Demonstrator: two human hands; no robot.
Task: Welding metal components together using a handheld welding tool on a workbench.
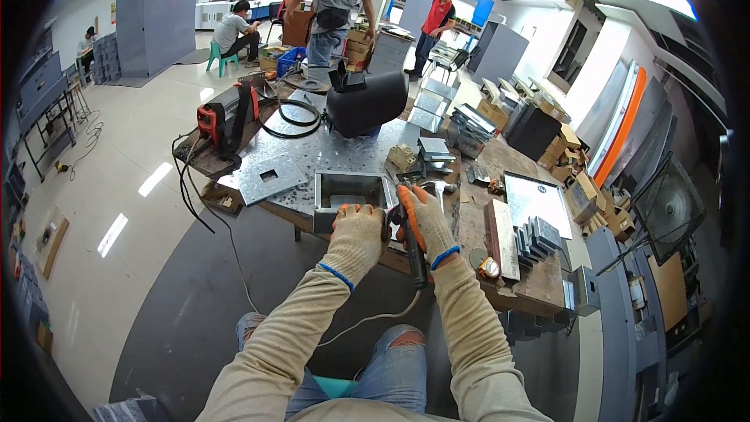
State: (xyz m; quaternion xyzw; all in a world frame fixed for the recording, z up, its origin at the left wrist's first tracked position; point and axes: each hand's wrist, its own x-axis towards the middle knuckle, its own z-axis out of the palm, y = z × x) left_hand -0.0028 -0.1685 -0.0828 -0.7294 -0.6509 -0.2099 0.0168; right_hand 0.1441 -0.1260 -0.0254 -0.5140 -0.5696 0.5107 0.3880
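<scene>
Both my hands wear cream knit gloves with orange palms and blue cuffs. My right hand (pixel 426 223) is closed around the black body of a corded angle grinder (pixel 415 256), whose cable hangs down from its lower end. My left hand (pixel 355 241) is closed at the grinder's head, its fingers curled at the near right side of an open-topped grey sheet-metal box (pixel 319 191). The gloves hide the grinder's disc. The box rests at the near edge of a metal-topped workbench (pixel 344 152). Beyond the right hand lies a hammer (pixel 442 187).
A black welding helmet (pixel 367 103), a coiled cable (pixel 297 115) and a red-black welding machine (pixel 226 116) sit farther back. A flat plate with a cutout (pixel 272 177) lies left. Right are a tape measure (pixel 489 267), a metal bar (pixel 502 238) and stacked brackets (pixel 539 236). Several people are beyond.
</scene>
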